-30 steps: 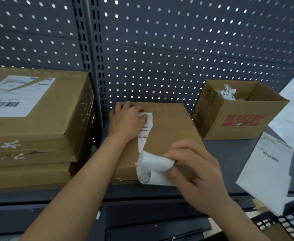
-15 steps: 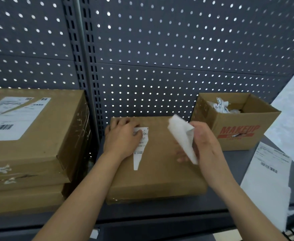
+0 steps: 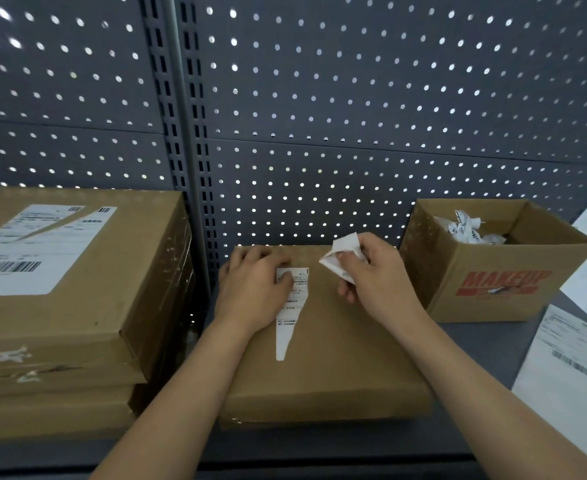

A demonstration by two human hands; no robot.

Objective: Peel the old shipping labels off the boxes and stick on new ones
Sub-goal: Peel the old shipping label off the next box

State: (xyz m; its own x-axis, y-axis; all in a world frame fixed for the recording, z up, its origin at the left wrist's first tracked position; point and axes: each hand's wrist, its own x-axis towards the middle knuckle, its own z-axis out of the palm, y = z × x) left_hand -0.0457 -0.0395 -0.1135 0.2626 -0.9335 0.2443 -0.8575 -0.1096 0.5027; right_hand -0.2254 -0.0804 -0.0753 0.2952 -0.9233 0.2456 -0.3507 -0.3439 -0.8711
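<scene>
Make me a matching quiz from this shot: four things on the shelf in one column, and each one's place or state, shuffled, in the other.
Things
1. torn label piece
2. label strip
3. MAKEUP box
4. large barcode label

Places or states
A. open-topped, crumpled scraps inside
B. stuck flat on the top box of the left stack
C. held bunched in the right hand
D. stuck on the middle box, partly under the left hand

Pairs: 1-C, 2-D, 3-A, 4-B
</scene>
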